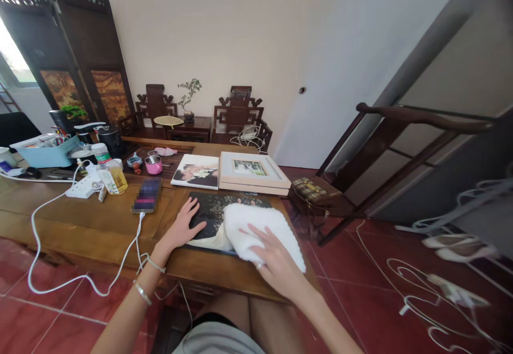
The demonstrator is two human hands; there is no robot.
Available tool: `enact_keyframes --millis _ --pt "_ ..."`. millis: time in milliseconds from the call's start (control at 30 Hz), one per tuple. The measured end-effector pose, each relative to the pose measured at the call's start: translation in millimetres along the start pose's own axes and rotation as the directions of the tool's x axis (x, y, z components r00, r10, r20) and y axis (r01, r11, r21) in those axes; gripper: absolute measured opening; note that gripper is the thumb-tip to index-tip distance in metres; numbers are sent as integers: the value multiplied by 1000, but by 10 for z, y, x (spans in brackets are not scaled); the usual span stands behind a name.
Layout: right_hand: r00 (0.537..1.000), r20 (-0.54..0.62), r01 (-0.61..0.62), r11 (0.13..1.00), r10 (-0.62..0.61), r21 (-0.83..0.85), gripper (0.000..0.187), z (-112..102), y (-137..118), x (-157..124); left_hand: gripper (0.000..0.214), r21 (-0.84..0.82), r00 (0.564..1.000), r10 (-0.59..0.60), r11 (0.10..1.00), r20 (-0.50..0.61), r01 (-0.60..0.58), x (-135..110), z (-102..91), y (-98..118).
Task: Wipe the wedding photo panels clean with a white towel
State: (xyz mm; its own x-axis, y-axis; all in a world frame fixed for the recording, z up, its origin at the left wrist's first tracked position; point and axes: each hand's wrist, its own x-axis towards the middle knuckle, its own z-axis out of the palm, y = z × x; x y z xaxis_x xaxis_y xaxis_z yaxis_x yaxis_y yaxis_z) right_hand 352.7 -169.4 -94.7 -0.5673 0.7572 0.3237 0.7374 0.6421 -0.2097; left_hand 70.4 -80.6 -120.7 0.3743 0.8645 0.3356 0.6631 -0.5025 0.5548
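A dark photo panel (pixel 208 206) lies flat near the table's front edge, its pale lower area showing what looks like a gown. My left hand (pixel 186 226) rests on the panel's left side with the fingers spread. A fluffy white towel (pixel 256 220) covers the panel's right part and hangs past its right edge. My right hand (pixel 272 258), a ring on one finger, holds the towel against the panel, its fingers partly sunk in the folds. Behind the panel are a white photo board (pixel 192 168) and stacked light-framed pictures (pixel 276 174).
On the wooden table (pixel 120 220), a phone (pixel 147 196) is plugged into a white cable. Further left stand a bottle of yellow liquid (pixel 116 177), a power strip (pixel 82 187), a pink cup (pixel 153 164) and a blue bin (pixel 48 153). A chair (pixel 417 116) holding a bag stands right.
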Motion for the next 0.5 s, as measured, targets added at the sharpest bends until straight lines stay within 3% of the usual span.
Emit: enact_keyframes --millis 167,267,367,500 --pt "995 -2 -96 995 96 -9 38 19 545 391 58 -14 1000 3 1000 -4 -3 -7 -11 3" --pt "994 -6 -114 993 113 -14 35 27 672 507 59 -19 1000 -1 1000 3 1 -10 -25 21" --pt "994 -13 -110 994 110 0 34 21 558 408 59 -15 1000 -8 1000 -1 8 -6 -25 28" --pt "999 -5 -39 998 40 47 36 -35 185 30 52 -22 1000 -22 1000 -17 22 7 -4 9"
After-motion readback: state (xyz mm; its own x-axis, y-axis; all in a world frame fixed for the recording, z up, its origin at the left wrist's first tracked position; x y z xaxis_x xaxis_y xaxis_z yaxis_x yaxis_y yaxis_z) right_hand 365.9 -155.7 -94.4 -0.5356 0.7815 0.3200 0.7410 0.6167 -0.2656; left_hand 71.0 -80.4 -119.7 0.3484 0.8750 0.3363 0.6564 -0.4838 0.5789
